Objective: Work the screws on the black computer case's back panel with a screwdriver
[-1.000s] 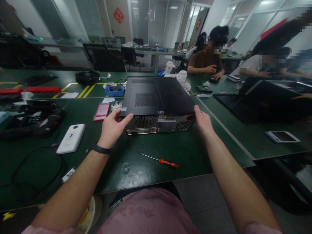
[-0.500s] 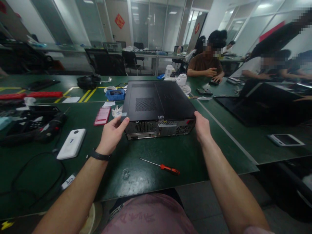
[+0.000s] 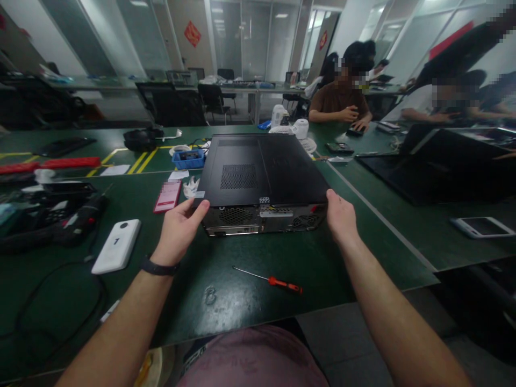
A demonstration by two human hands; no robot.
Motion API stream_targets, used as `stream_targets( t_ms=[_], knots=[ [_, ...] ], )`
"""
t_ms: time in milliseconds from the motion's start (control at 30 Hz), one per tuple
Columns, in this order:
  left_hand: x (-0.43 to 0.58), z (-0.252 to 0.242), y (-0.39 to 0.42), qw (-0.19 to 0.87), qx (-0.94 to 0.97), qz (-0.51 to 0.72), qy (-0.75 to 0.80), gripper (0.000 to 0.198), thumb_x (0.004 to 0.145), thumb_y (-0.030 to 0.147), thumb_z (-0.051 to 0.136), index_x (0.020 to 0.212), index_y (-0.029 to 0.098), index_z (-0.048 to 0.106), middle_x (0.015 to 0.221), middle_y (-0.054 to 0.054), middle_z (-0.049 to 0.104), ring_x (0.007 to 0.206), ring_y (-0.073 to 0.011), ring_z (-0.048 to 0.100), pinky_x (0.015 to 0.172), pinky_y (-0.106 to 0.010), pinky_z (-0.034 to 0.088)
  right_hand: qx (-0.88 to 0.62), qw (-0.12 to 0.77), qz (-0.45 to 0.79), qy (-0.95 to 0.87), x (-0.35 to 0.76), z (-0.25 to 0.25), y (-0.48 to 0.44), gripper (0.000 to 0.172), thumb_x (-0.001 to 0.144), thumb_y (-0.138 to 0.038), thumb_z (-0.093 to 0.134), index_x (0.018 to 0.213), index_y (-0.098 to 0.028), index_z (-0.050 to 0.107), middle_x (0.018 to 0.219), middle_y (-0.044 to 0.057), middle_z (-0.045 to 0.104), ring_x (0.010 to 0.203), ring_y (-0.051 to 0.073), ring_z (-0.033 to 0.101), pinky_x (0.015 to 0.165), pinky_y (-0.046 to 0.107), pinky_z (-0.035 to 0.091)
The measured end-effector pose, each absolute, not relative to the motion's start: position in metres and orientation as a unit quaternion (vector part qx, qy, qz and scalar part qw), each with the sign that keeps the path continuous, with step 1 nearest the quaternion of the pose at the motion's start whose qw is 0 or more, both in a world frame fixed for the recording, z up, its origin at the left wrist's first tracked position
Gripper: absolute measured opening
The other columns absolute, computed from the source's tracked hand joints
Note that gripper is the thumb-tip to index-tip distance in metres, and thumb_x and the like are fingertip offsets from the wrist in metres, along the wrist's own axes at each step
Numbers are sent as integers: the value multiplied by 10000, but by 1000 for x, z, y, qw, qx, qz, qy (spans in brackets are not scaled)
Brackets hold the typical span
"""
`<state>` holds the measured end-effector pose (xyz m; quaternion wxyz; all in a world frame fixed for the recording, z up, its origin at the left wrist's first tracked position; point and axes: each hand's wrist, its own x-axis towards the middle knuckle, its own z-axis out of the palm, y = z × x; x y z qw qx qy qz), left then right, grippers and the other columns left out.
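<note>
A black desktop computer case (image 3: 278,166) lies flat in front of me, its rear panel with vents and ports facing my body. My left hand (image 3: 179,228) grips the near left corner, thumb on the top edge and fingers partly hidden at the side. At the near right corner my right hand (image 3: 341,215) holds the case, its fingers mostly out of sight along the side. Between my forearms, a screwdriver (image 3: 284,285) with a red and black handle lies on the green table (image 3: 193,317).
Left of the case are a pink phone-like item (image 3: 167,196), a white power bank (image 3: 116,247) and a blue tray (image 3: 188,159) of small parts. A black laptop-like panel (image 3: 443,166) and white device (image 3: 484,227) lie to the right. A co-worker (image 3: 341,102) sits across the table.
The case appears slightly nearer and larger, with both hands still on its near corners. The view has shifted a little; the screwdriver stays on the table.
</note>
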<state>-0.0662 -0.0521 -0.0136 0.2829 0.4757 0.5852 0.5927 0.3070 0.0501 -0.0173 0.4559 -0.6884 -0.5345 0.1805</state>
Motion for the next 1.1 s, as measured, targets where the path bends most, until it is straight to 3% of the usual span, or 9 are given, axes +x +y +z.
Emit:
stream_targets(
  t_ms=[367, 667, 833, 1100],
  knots=[
    [-67, -18, -39, 273, 496, 592, 574, 543, 866, 595, 770, 1201, 168, 789, 1185, -104, 814, 1084, -281, 754, 1030, -431, 577, -694, 455, 156, -537, 314, -18, 59, 615, 929, -691, 475, 977, -190, 829, 1058, 164, 822, 1081, 388, 708, 957, 462, 518],
    [-67, -20, -39, 294, 493, 601, 556, 536, 866, 573, 775, 1219, 169, 786, 1195, -112, 813, 1086, -289, 759, 1031, -442, 575, -700, 427, 140, -555, 316, -14, 61, 649, 940, -720, 414, 831, -188, 771, 906, 160, 786, 982, 370, 691, 913, 469, 509],
    [-68, -21, -39, 275, 501, 585, 575, 557, 878, 594, 747, 1243, 174, 779, 1166, -114, 817, 1081, -290, 757, 1028, -453, 577, -709, 420, 137, -550, 319, -13, 64, 685, 948, -760, 361, 677, -210, 667, 727, 127, 704, 891, 352, 657, 872, 462, 514],
    [-66, -20, -40, 268, 493, 582, 589, 526, 885, 575, 745, 1234, 183, 781, 1192, -124, 810, 1107, -290, 755, 1035, -470, 580, -713, 410, 131, -553, 317, -8, 60, 592, 964, -701, 368, 591, -261, 502, 589, 47, 521, 781, 285, 571, 815, 439, 487]
  ],
)
